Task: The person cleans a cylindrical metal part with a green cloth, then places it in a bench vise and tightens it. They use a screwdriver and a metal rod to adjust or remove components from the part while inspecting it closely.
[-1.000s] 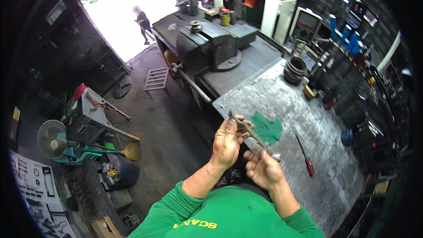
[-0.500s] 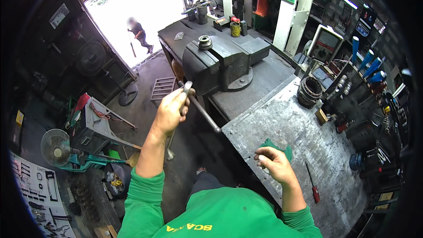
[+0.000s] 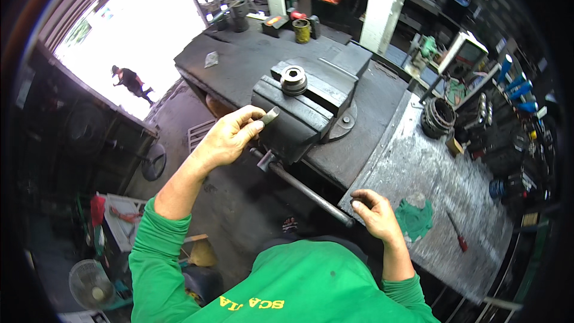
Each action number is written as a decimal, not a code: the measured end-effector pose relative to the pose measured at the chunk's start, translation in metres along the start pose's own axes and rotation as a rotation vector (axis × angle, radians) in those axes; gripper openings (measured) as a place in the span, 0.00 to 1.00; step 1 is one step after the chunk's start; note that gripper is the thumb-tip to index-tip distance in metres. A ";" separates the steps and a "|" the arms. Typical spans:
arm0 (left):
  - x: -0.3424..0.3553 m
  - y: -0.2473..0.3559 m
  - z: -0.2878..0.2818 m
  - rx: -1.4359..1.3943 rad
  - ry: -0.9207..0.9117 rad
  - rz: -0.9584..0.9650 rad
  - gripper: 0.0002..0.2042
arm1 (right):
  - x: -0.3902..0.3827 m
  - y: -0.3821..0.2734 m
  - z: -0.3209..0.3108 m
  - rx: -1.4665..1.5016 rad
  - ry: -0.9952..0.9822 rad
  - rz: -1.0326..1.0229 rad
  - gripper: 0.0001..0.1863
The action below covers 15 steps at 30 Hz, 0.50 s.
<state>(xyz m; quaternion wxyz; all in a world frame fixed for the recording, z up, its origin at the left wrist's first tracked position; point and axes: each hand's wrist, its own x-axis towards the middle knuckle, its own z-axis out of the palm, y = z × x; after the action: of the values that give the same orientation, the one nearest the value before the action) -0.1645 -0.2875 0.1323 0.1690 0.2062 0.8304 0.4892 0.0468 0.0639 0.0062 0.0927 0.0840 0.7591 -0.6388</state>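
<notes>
My left hand [image 3: 230, 137] is closed round a metal bar [image 3: 271, 115] whose flat end sticks out past the thumb; the rest of the bar is hidden by the hand. It is just in front of a large bench vise [image 3: 293, 113]. On the vise jaws sits a round metal part [image 3: 293, 80] with a hole in its top. Below the left hand, the vise's long handle [image 3: 311, 191] slants down to the right. My right hand [image 3: 376, 218] hovers over the near edge of the metal-topped bench with fingers curled to the thumb; whatever they hold is hidden.
A green cloth [image 3: 414, 218] and a red-handled screwdriver [image 3: 458, 233] lie on the metal-topped bench [image 3: 442, 173]. A dark ring-shaped part [image 3: 438, 117] stands farther back, beside hanging tools. A yellow can [image 3: 301, 30] stands behind the vise. A person [image 3: 130, 84] is outside the doorway.
My view has shifted, bringing the vise nearer the middle. The left hand with the bar has come up close to the vise front. My right hand stays curled. The person outside has moved.
</notes>
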 end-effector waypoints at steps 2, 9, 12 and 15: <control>0.020 0.011 -0.016 0.269 -0.058 0.188 0.14 | 0.003 -0.005 0.006 -0.014 0.089 0.004 0.17; 0.110 0.081 -0.066 0.745 -0.247 0.418 0.13 | 0.015 -0.001 -0.002 0.020 0.225 0.038 0.17; 0.149 0.108 -0.068 0.690 -0.371 0.186 0.17 | 0.029 0.002 -0.006 0.030 0.255 0.026 0.17; 0.176 0.119 -0.064 0.681 -0.484 -0.084 0.20 | 0.040 0.007 -0.005 0.085 0.258 0.014 0.17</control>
<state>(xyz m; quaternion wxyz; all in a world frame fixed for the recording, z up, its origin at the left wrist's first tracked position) -0.3253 -0.1934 0.2533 0.3009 0.3254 0.8888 0.1170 0.0095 0.0703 -0.0098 -0.0046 0.1746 0.7362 -0.6538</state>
